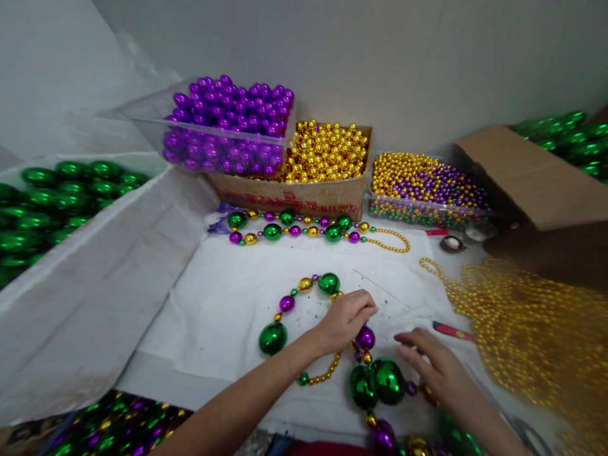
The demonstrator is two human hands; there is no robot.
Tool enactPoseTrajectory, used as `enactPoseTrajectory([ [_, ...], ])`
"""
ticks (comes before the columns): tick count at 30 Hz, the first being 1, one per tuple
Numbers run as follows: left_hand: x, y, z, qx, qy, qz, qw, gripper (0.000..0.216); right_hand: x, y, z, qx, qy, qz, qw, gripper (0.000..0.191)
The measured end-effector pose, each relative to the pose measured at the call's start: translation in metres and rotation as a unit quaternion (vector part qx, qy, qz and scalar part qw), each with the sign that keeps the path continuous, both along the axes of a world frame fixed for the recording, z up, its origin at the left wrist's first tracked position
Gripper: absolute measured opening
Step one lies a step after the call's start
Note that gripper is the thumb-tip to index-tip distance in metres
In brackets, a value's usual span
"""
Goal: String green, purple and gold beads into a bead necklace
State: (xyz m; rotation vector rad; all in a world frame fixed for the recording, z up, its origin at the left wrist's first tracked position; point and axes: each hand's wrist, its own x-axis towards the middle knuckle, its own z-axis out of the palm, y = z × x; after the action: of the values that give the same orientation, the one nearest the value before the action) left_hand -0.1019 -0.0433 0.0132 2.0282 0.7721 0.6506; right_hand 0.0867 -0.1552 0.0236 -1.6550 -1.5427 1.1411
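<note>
A bead necklace (pixel 327 285) of green, purple and gold balls lies in a loop on the white cloth (pixel 228 304). My left hand (pixel 346 320) rests on it with fingers curled, pinching the strand near a purple bead (pixel 365 337). My right hand (pixel 434 370) hovers just to the right with fingers stretched out, beside two large green balls (pixel 377 383). A finished necklace (pixel 304 228) lies stretched out farther back.
A clear bin of purple balls (pixel 228 126), a cardboard box of gold beads (pixel 327 155) and a tray of small mixed beads (pixel 422 183) stand at the back. Green balls (pixel 52 202) fill a box at left. Thin gold strands (pixel 532 329) pile up at right, next to a red tool (pixel 451 331).
</note>
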Motion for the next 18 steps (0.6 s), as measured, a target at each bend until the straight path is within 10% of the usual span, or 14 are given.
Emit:
enactPoseTrajectory([
  [8, 0.018, -0.009, -0.01, 0.064, 0.008, -0.027, 0.998, 0.026, -0.029, 0.044, -0.023, -0.117, 0.377, -0.253, 0.883, 0.039],
  [18, 0.023, -0.01, -0.021, 0.071, -0.004, -0.01, 0.997, 0.027, -0.038, 0.044, -0.04, -0.113, 0.495, -0.334, 0.794, 0.024],
])
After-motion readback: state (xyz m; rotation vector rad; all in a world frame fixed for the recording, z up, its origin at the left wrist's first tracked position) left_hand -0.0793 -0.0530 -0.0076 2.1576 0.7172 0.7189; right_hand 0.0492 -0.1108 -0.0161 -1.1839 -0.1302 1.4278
